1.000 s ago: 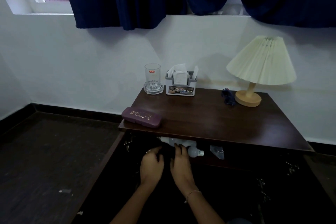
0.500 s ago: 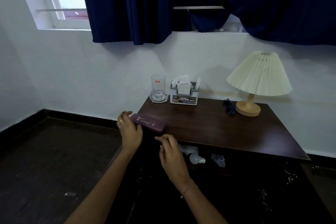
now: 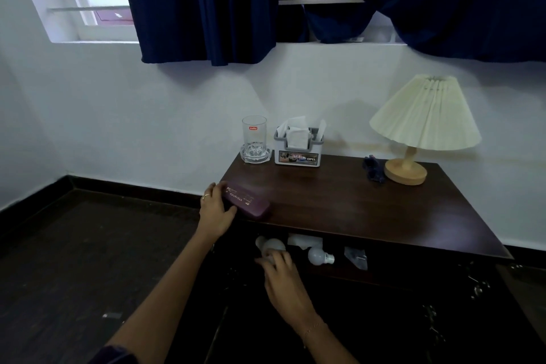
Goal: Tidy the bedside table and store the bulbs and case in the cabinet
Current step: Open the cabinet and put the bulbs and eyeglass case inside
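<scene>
Done: two bulbs lay inside the cabinet under the tabletop, a left bulb and a right bulb. A white thing between them was too dim to name.
To do: the case sat on the tabletop's front left corner, not yet stored.
Left grip: clamped on the case's left end, thumb on the near side, fingers over the far side.
Right grip: fingertips were against the left bulb in the cabinet. I could not tell whether they clasped it or only touched it.
Stage: late, by my judgement, with the case the last thing to go in.
Back row: glass, tissue holder, a dark blue thing and lamp stood along the wall, well apart from the case.
Edges: the case lay right at the front edge, directly above the opening. It would likely need to come forward off the lip, then down and under.
Room: the floor to the left was open. Between the bulbs space looked tight, and further right the cabinet was too dark to judge.
</scene>
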`<state>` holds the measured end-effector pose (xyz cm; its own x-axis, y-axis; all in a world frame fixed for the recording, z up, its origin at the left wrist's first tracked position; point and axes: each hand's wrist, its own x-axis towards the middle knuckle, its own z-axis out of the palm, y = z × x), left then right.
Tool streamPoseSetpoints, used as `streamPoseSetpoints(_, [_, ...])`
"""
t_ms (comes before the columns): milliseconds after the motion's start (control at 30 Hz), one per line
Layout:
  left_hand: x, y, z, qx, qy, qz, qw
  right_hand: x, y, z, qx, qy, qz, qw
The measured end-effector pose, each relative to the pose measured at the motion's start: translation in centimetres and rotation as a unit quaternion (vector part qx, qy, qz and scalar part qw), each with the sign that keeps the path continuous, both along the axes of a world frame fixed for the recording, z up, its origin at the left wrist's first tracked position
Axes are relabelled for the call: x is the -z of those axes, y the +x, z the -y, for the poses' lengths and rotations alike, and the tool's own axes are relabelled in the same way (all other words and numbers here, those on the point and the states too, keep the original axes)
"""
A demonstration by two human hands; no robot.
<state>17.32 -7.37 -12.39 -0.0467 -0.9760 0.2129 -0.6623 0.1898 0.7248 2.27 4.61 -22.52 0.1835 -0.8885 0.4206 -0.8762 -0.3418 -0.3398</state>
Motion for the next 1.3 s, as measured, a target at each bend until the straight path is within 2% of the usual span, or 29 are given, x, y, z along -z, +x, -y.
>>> streamPoseSetpoints(100, [-0.2, -0.6, -0.1, 0.009, 0.005, -0.009, 1.000, 0.5, -0.8, 0.2, 0.047, 0.045, -0.104, 0.992])
streamPoseSetpoints(200, [-0.1, -0.7, 0.2, 0.004, 0.001, 0.004, 1.000, 0.7, -0.6, 1.1, 0.056, 0.076, -0.136, 0.986])
streamPoseSetpoints(300, [0.2, -0.8, 0.4, -0.005, -0.005, 0.018, 1.000, 1.2, -0.9, 1.9, 0.044, 0.062, -0.155, 0.985])
streamPoseSetpoints(367, [0.2, -0.8, 0.4, -0.005, -0.006, 0.015, 1.000, 1.4, -1.0, 2.2, 0.039, 0.067, -0.139, 0.987])
streamPoseSetpoints(500, [0.3, -0.6, 0.3, 0.007, -0.016, -0.004, 1.000, 1.8, -0.9, 2.9, 0.047, 0.074, -0.194, 0.977])
streamPoseSetpoints(867, [0.9, -0.3, -0.2, 0.010, -0.061, -0.063, 0.996, 0.9, -2.1, 4.7, 0.082, 0.063, -0.123, 0.987])
streamPoseSetpoints(1033, [1.1, -0.3, 0.1, 0.010, -0.070, -0.075, 0.995, 1.5, -3.1, 6.0, 0.059, 0.115, -0.169, 0.977])
streamPoseSetpoints(1300, [1.5, -0.3, 0.4, 0.011, -0.050, -0.145, 0.988, 1.0, -3.4, 6.2, 0.082, 0.102, -0.139, 0.982])
